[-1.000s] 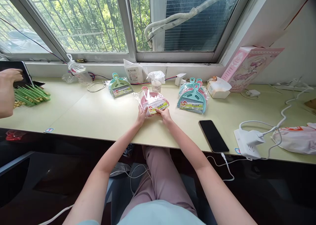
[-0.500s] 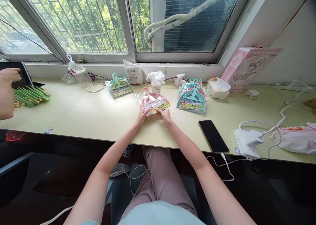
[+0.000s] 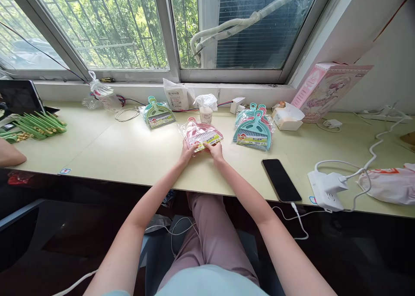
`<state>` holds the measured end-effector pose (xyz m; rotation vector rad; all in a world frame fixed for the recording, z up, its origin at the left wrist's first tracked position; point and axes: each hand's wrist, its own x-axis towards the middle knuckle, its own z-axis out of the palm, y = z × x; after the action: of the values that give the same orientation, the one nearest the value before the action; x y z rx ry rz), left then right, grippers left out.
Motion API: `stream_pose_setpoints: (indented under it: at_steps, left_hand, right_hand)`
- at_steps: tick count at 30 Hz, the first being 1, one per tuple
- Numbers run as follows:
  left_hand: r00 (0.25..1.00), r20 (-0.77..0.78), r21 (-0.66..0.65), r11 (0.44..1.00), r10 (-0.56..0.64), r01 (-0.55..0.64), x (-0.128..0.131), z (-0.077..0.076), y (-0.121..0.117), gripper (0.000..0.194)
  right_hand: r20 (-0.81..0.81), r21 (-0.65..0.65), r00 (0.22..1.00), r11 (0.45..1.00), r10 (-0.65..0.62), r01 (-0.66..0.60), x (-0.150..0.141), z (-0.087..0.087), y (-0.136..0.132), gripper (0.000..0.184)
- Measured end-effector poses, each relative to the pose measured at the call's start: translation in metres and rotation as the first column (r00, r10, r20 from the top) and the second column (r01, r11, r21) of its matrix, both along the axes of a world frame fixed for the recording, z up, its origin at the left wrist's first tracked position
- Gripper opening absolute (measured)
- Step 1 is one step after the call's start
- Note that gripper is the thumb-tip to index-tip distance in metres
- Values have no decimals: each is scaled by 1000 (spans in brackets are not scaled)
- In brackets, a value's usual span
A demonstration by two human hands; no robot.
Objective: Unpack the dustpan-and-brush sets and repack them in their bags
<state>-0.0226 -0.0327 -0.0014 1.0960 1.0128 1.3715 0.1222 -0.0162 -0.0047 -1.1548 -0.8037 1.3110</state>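
A: Where is the pink dustpan set (image 3: pixel 201 133)?
B: Just in front of the cup (image 3: pixel 206 115), on the side nearer the person. It is in clear wrap, with a printed label across it. I can't tell whether it touches the table (image 3: pixel 129 153) or is lifted a little.
A: What is the left hand (image 3: pixel 187 152) doing?
B: It grips the near left corner of the set, in front of the cup and slightly left of it. The thumb is on the wrap and the hand is closed around the edge; the fingers underneath are hidden.
A: And the right hand (image 3: pixel 214 150)?
B: It holds the near edge, in front of the cup and slightly right. Its thumb is pressed on the label, and its other fingers are mostly out of sight, so I can't tell how far they curl.
A: What else is about?
B: Left of the cup is a wrapped green dustpan set (image 3: pixel 157 114), with a white packet (image 3: pixel 177 98) between them, further back. Right of the cup is a wrapped pile of dustpan sets (image 3: pixel 254 130), teal on top, then a tissue box (image 3: pixel 288 116) and a pink box (image 3: pixel 329 90).
A: Anything further off?
B: The phone (image 3: pixel 281 180) lies right of the cup and nearer the person. Well left of the cup are green stalks (image 3: pixel 40 125), a tablet (image 3: pixel 21 97) and another person's arm (image 3: pixel 11 153).
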Motion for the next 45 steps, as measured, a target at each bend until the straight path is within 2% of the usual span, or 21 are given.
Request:
stream_pose_setpoints:
  at_steps: [8, 12, 17, 20, 24, 28, 31, 34, 36, 40, 45]
  left_hand:
    - [998, -50, 5, 999, 50, -50, 2, -3, 3, 80]
    - [997, -71, 61, 998, 32, -27, 4, 1, -1, 78]
    - [995, -104, 64, 998, -13, 19, 5, 5, -6, 80]
    - [995, -99, 53, 999, 8, -2, 4, 4, -4, 81]
    - [996, -75, 19, 998, 53, -52, 1, 2, -1, 80]
    - [996, -82, -7, 999, 36, -36, 1, 4, -4, 82]
    - [995, -83, -10, 999, -51, 50, 1, 9, -8, 90]
    - [963, -106, -47, 968, -249, 245, -1, 12, -13, 96]
    - [920, -118, -79, 927, -374, 366, -4, 12, -15, 89]
    - [861, -95, -124, 864, -499, 488, -8, 14, -18, 74]
    - [744, -46, -250, 729, -667, 638, -13, 21, -17, 74]
  right_hand:
    - [-152, -37, 988, 999, 8, -14, 6, -6, 8, 31]
    - [-183, -53, 983, 999, -9, 0, 10, -5, 10, 28]
    - [-211, -54, 977, 998, -29, 18, 12, -1, 6, 28]
    - [-235, -17, 972, 999, 25, -30, 13, 1, 5, 30]
    - [-253, -8, 953, 984, 168, -176, 14, 3, 5, 23]
    - [-255, -44, 956, 986, 145, -161, 13, 2, 6, 23]
    - [-261, -49, 961, 993, 94, -111, 15, 2, 7, 22]
    - [-271, -62, 962, 997, 18, -36, 17, 3, 8, 19]
    - [-279, -61, 960, 998, -15, -2, 19, 5, 8, 17]
    - [-271, -12, 962, 1000, 15, -19, 21, 9, 6, 17]
    - [-280, 31, 959, 999, 44, -37, 22, 12, 2, 22]
